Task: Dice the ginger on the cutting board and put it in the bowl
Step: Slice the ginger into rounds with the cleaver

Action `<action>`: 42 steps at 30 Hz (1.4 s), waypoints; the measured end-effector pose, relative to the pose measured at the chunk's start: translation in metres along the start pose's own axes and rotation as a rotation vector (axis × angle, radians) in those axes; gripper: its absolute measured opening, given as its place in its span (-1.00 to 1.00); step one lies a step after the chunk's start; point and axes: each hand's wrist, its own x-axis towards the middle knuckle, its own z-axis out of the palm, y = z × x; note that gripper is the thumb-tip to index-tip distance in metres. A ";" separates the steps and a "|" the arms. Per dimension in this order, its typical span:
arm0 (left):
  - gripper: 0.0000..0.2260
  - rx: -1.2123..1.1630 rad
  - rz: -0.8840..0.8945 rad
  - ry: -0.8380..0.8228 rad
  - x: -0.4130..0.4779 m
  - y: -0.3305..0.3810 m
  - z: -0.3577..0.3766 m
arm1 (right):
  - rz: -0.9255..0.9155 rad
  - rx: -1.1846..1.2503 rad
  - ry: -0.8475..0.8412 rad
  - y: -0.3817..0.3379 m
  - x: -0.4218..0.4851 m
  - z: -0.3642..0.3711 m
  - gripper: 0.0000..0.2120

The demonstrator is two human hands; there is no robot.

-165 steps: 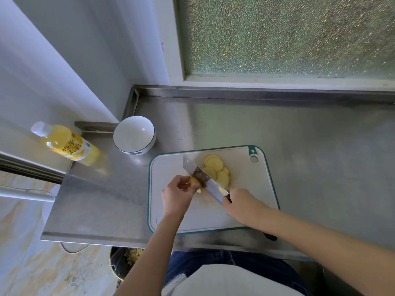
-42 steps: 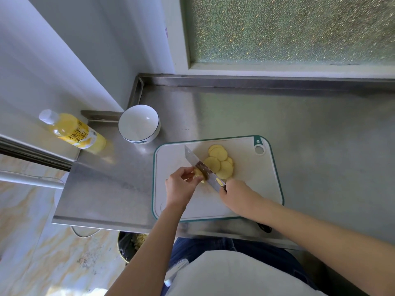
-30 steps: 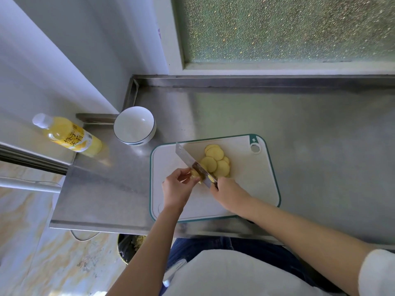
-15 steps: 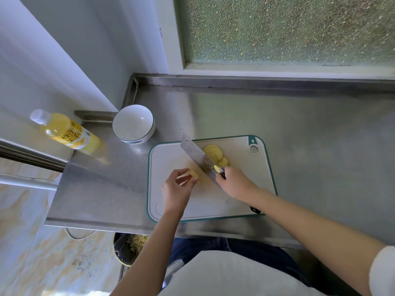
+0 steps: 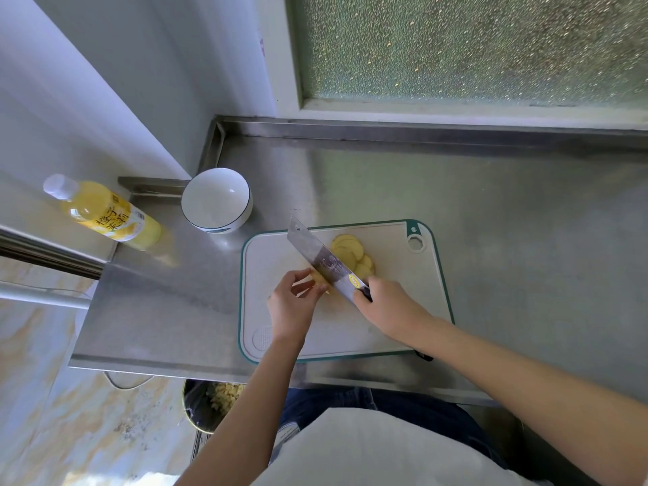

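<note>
Lying fanned on the board (image 5: pixel 403 285), ginger slices (image 5: pixel 352 252) are partly hidden by the cleaver (image 5: pixel 321 259), gripped at the handle by the right hand (image 5: pixel 389 306). A stub (image 5: pixel 321 279) is pinched by the left hand (image 5: pixel 291 308) beside the blade.

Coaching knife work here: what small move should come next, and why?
Likely press the cleaver, which the right hand grips, down through the ginger stub the left hand pinches beside it: only round slices lie on the cutting board, and the bowl is empty.
</note>
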 end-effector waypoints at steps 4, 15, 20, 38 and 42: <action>-0.76 -0.001 -0.011 0.004 0.003 -0.002 0.000 | -0.006 0.010 -0.018 0.001 -0.002 -0.001 -0.64; -0.73 0.032 -0.013 0.007 0.005 -0.001 0.000 | -0.027 0.016 -0.018 0.003 -0.008 -0.003 -0.64; -0.74 0.043 -0.014 0.004 0.005 0.001 0.000 | -0.018 0.023 -0.023 0.004 -0.009 -0.002 -0.65; -0.70 0.095 -0.017 -0.005 0.004 0.004 0.000 | -0.021 -0.028 0.020 -0.027 0.009 0.006 -0.77; -0.70 0.085 -0.035 -0.010 0.004 0.006 -0.002 | -0.011 -0.037 0.019 -0.030 0.015 0.008 -0.69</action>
